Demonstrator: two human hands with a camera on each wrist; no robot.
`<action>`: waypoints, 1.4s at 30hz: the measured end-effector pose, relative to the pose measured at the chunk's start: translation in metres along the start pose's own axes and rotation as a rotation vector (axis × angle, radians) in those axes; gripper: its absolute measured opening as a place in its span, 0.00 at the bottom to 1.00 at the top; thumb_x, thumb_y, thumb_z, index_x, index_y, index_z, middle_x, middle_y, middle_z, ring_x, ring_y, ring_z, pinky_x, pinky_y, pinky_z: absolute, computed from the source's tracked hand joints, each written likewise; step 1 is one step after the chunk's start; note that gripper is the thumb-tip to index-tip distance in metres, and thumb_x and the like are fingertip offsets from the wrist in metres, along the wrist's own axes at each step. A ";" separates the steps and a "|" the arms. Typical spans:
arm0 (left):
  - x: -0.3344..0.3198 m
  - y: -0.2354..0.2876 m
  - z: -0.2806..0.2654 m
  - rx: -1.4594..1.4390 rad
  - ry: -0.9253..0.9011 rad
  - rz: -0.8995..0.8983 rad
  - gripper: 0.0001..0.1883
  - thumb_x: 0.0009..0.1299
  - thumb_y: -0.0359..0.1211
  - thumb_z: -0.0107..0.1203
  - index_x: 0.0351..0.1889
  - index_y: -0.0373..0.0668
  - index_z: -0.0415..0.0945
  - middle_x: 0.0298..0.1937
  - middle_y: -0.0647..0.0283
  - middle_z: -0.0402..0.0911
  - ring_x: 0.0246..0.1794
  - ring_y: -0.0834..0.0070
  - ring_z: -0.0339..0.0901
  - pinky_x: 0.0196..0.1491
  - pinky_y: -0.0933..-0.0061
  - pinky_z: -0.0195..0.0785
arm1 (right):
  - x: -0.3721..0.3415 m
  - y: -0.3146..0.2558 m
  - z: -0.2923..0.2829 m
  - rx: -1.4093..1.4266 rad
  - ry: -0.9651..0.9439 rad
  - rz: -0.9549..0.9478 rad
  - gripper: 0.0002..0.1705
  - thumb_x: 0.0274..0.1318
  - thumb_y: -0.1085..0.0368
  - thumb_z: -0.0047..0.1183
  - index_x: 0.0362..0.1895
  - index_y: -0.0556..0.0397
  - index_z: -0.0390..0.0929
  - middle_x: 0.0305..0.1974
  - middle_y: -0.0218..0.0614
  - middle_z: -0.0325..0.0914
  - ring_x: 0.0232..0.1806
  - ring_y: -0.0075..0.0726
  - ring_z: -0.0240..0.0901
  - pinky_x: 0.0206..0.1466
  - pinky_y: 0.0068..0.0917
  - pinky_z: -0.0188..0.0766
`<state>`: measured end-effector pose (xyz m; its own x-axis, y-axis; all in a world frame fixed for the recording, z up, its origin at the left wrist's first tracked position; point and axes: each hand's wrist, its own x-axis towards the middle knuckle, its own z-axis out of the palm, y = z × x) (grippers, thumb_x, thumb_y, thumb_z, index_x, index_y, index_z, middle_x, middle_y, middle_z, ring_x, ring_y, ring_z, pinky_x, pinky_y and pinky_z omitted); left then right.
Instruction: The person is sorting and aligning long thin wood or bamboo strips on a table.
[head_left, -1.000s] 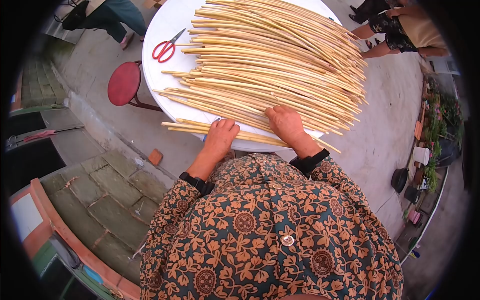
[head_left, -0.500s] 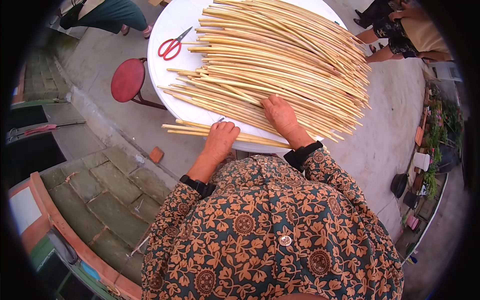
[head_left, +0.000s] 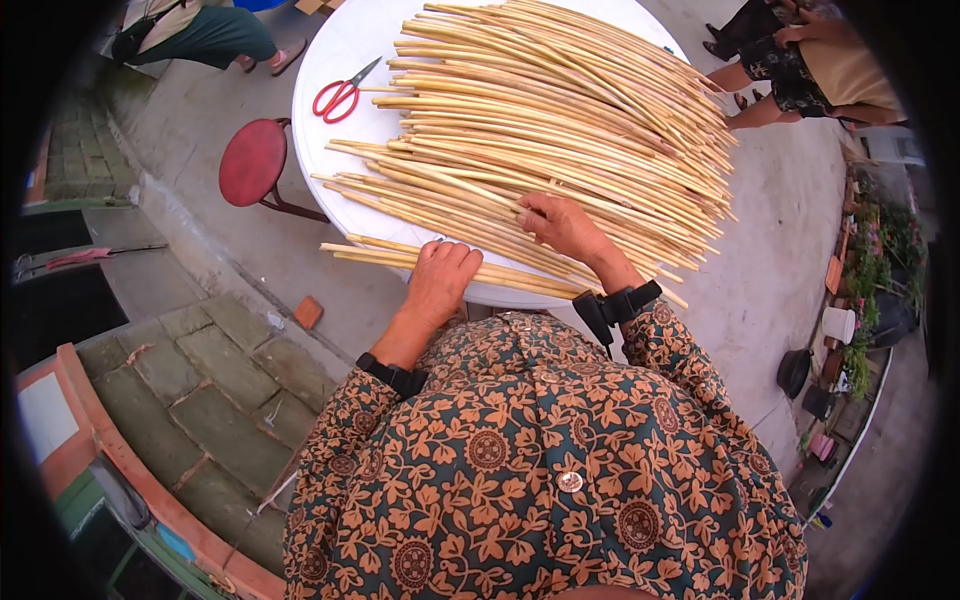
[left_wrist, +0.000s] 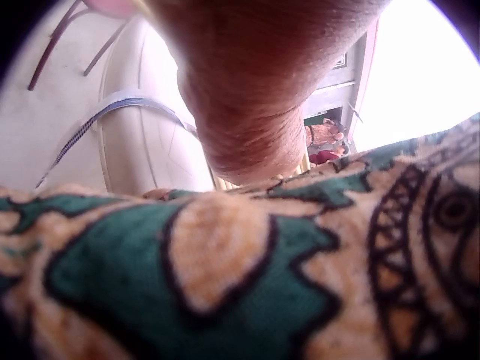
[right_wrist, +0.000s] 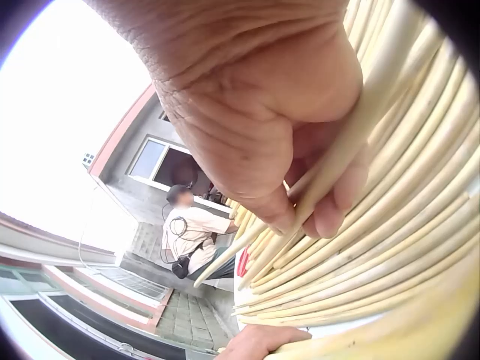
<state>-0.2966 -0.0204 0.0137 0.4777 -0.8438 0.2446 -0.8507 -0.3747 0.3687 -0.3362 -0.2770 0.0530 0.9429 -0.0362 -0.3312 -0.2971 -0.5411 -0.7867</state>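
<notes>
A wide pile of pale yellow sticks (head_left: pixel 560 140) lies across the round white table (head_left: pixel 345 205). At the table's near edge my left hand (head_left: pixel 437 280) grips a small bunch of sticks (head_left: pixel 375 250), whose ends jut out to the left. My right hand (head_left: pixel 565 228) is over the near side of the pile. Up close in the right wrist view, its thumb and fingers pinch a stick (right_wrist: pixel 341 150) that slants over the others. The left wrist view shows mostly the underside of the left wrist and forearm (left_wrist: pixel 247 90); the fingers are hidden there.
Red-handled scissors (head_left: pixel 340 98) lie on the table left of the pile. A red round stool (head_left: pixel 252 162) stands beside the table. People's legs (head_left: pixel 775 85) show beyond the far right edge, and another person (head_left: pixel 215 35) is at the far left. Potted plants line the right.
The left hand keeps its grip on the bunch. My right hand has shifted a little over the near sticks, and its wrist has turned; a stick there has been raised slightly.
</notes>
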 end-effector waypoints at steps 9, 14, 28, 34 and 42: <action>0.003 0.003 -0.006 0.089 0.092 -0.009 0.23 0.65 0.30 0.51 0.60 0.44 0.73 0.55 0.64 0.74 0.52 0.68 0.73 0.55 0.63 0.64 | -0.005 0.012 0.013 0.414 -0.313 0.216 0.13 0.74 0.53 0.50 0.49 0.48 0.76 0.31 0.22 0.76 0.30 0.15 0.68 0.34 0.17 0.69; 0.004 0.001 0.004 0.074 0.092 -0.056 0.21 0.65 0.29 0.51 0.58 0.43 0.73 0.57 0.62 0.73 0.53 0.66 0.73 0.51 0.65 0.67 | -0.003 0.035 0.030 0.386 -0.370 0.165 0.16 0.72 0.52 0.53 0.47 0.52 0.79 0.32 0.29 0.80 0.32 0.23 0.74 0.36 0.24 0.74; -0.015 -0.001 0.009 0.170 0.000 0.036 0.21 0.64 0.30 0.51 0.57 0.45 0.72 0.43 0.65 0.71 0.49 0.67 0.70 0.52 0.63 0.63 | -0.025 0.032 0.045 -0.299 -0.091 -0.051 0.20 0.66 0.49 0.54 0.55 0.44 0.81 0.43 0.49 0.84 0.47 0.58 0.79 0.51 0.48 0.75; -0.012 0.007 0.003 0.178 -0.040 0.056 0.33 0.64 0.30 0.51 0.72 0.44 0.65 0.43 0.64 0.71 0.46 0.68 0.70 0.51 0.64 0.64 | -0.026 0.033 0.043 -0.271 -0.197 -0.048 0.20 0.67 0.49 0.54 0.56 0.43 0.82 0.45 0.46 0.85 0.48 0.57 0.80 0.51 0.47 0.75; -0.008 0.001 0.023 0.156 -0.018 0.024 0.10 0.64 0.32 0.52 0.44 0.47 0.73 0.40 0.65 0.70 0.46 0.67 0.71 0.49 0.64 0.64 | -0.035 0.034 0.054 -0.278 -0.130 0.007 0.18 0.66 0.51 0.53 0.54 0.40 0.84 0.47 0.42 0.85 0.50 0.53 0.80 0.54 0.46 0.75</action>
<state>-0.3058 -0.0229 -0.0085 0.4538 -0.8595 0.2353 -0.8863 -0.4080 0.2189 -0.3873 -0.2487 0.0100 0.9084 0.0576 -0.4140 -0.2338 -0.7509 -0.6177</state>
